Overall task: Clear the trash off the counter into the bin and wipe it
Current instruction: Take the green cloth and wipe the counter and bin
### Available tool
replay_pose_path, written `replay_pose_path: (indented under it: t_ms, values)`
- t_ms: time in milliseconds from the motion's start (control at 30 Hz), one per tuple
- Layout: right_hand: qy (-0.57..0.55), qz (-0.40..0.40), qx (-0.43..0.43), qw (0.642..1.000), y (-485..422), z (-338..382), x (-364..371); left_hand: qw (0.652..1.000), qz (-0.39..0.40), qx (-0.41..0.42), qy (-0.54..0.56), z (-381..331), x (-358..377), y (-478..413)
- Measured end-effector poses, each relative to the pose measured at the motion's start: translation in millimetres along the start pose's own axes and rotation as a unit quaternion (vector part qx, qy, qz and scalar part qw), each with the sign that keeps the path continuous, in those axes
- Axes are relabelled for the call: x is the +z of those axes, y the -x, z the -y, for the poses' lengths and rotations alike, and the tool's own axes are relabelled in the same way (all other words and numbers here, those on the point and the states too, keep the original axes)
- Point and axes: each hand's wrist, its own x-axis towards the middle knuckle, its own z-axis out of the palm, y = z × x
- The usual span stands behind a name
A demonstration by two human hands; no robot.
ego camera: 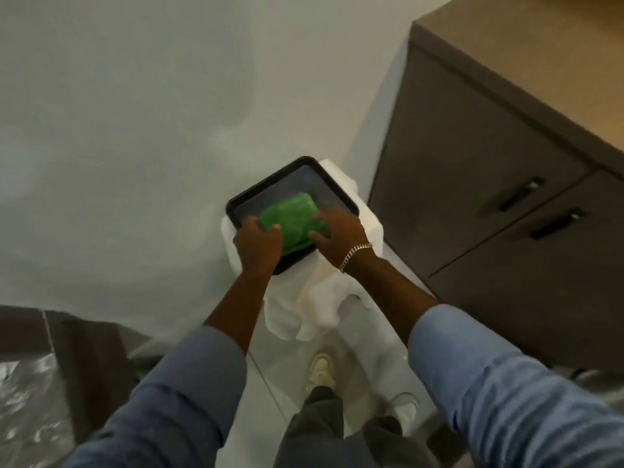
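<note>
We hold a black tray (332, 184) over the bin's white liner (317, 309), so we judge this the tipping step. Our left hand (258, 246) clamps the tray's near edge; our right hand (339, 236) presses the green cloth (290, 219) onto it. Next we carry the cloth to the worktop (540, 52), well apart at right.

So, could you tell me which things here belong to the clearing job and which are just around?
In use: black tray, green cloth, bin with white liner, left hand, right hand.
Just around: cabinet, its two handles.
</note>
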Motion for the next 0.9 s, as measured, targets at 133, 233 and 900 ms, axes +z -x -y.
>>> replay_pose_path:
  t_ms: [133,233,900]
  values:
    - [0.056,0.074,0.061,0.994,-38,2,30,0.992,0.070,-0.097,0.037,6,19,-27]
    - [0.043,0.064,0.073,0.994,-37,-2,31,0.973,0.076,-0.165,0.144,7,23,-34]
    - [0.035,-0.240,0.353,0.904,289,-368,25,0.860,0.505,-0.063,-0.030,88,424,195]
